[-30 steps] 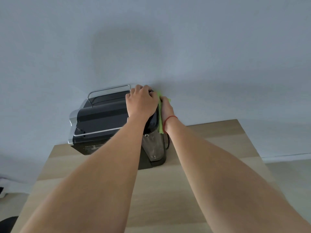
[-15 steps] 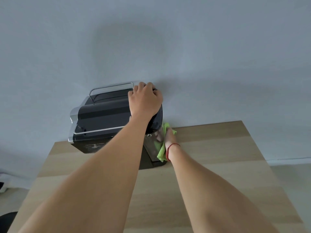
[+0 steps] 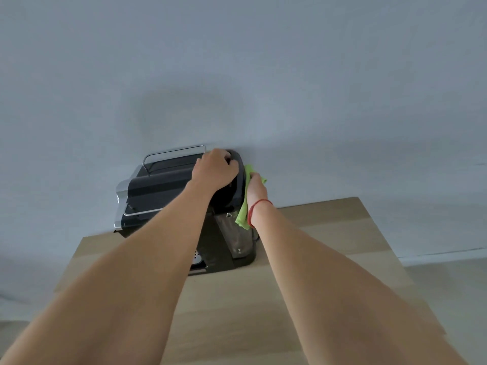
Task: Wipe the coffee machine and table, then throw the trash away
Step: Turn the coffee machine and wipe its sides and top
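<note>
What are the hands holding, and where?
The left hand grips the coffee machine at its top edge; the right hand holds a green cloth against its side.

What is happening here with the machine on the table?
A person is wiping a black coffee machine that stands on a wooden table by the wall. The left hand grips the top of the machine, and the right hand holds a green cloth against its right side.
</note>
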`<state>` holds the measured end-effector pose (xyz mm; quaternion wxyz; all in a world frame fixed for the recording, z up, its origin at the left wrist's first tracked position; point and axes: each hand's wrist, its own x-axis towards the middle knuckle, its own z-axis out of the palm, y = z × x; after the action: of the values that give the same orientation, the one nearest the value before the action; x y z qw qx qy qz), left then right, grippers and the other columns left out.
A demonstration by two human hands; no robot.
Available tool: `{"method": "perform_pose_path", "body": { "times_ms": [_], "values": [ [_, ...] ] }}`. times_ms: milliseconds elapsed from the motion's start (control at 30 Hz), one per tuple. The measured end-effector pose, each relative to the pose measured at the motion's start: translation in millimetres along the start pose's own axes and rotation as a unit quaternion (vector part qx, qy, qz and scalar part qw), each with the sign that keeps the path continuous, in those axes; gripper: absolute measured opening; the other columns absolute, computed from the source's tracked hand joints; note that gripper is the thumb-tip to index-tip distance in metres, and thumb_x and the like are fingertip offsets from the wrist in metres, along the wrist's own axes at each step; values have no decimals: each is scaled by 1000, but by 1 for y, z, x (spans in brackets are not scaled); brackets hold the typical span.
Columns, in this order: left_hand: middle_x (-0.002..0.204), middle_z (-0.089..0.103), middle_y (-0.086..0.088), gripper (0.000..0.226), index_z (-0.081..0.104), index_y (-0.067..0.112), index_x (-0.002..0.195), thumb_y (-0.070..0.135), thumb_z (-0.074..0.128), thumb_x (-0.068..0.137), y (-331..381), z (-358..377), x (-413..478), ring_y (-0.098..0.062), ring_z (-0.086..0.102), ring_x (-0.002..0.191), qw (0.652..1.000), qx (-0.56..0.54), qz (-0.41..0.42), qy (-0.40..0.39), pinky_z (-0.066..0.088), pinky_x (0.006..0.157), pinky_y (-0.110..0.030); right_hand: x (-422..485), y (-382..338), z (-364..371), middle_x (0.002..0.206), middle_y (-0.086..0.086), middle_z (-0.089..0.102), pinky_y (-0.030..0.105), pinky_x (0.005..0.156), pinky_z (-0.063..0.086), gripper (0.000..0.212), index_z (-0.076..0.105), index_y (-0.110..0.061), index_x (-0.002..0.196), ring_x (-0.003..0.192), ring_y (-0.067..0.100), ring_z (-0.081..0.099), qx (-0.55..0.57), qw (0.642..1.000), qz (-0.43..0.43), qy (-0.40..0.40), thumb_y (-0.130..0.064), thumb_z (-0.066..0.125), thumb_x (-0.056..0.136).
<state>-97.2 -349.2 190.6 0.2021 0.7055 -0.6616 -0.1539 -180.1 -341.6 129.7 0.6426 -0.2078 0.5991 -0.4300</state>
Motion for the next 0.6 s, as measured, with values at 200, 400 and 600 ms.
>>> {"method": "perform_pose_path", "body": {
  "times_ms": [200, 400, 600],
  "values": [
    [155, 31, 2, 49, 37, 27, 145, 44, 32, 99, -23, 11, 4, -19, 25, 144, 990, 128, 48, -13, 15, 117, -44, 29, 63, -6, 97, 13, 65, 39, 81, 52, 54, 62, -8, 109, 88, 30, 63, 55, 996, 69, 27, -50, 37, 85],
    [156, 29, 7, 48, 40, 33, 144, 45, 37, 97, -23, 12, 8, -14, 20, 146, 996, 81, 16, -22, 8, 117, -40, 18, 87, -9, 72, 9, 53, 30, 49, 36, 40, 54, -6, 85, 58, 26, 50, 102, 984, 132, 65, -38, 34, 96],
    [156, 29, 7, 48, 42, 33, 143, 46, 38, 97, -22, 10, 6, -14, 21, 146, 997, 74, 9, -22, 8, 116, -40, 19, 71, 8, 68, 6, 51, 39, 65, 53, 29, 47, -17, 69, 60, 25, 51, 163, 970, 105, 144, -41, 38, 82]
  ]
}}
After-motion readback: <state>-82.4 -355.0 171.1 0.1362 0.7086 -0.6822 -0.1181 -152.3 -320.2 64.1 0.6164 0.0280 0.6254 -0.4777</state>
